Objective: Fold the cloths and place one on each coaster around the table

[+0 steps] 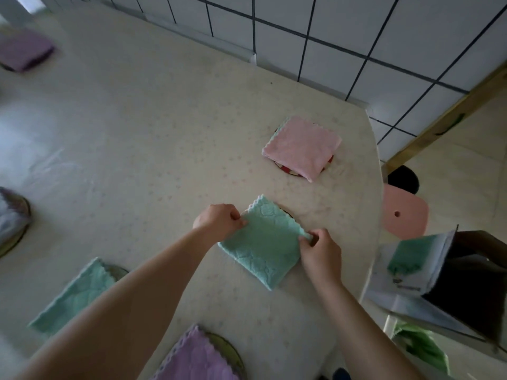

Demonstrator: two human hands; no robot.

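Note:
A folded green cloth [263,242] lies on the pale table [137,146], covering most of a coaster whose dark rim [285,213] peeks out at its far edge. My left hand [219,219] pinches the cloth's left corner. My right hand [319,249] pinches its right corner. A folded pink cloth [301,146] sits on a coaster [285,168] farther away. Another green cloth [74,294] lies on a coaster [118,270] at the near left. A purple cloth [197,357] covers a coaster [230,349] at the bottom edge.
A purple folded cloth [24,50] lies at the far left, and a whitish cloth [11,215] on a round coaster at the left edge. A box [417,264] holding a green cloth stands beside the table at right, near a pink stool [403,212]. A tiled wall runs behind.

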